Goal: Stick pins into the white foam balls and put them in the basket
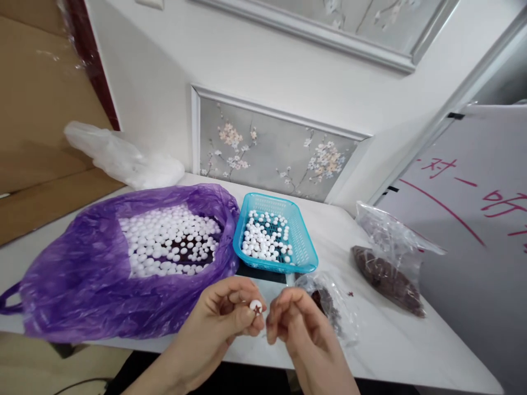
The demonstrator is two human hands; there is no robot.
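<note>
The left hand [214, 323] has its grip closed in a light pinch, thumb and fingertips around one white bead [252, 304], which bears a reddish-brown star [257, 310] turned towards the camera. The bead looks rounded, so no long axis can be told. The right hand [307, 326] is just beside it, fingers loosely curled and fingertips drawn near one another; whether anything sits between them cannot be told. The bead lies to the left of the right fingertips, a narrow gap apart, and the left hand is the nearer, being the one in contact.

Both hands are above the front edge of the white desk [395, 345]. Just beyond them stands a blue basket [310, 267] with more white beads inside, its near rim facing the hands. To its left a purple bag [82, 280] spreads open around many such beads. A clear bag [349, 323] with dark contents lies beside the right hand, a small red piece [350, 294] near it, and farther right leans a bag of brown pieces [385, 277]
</note>
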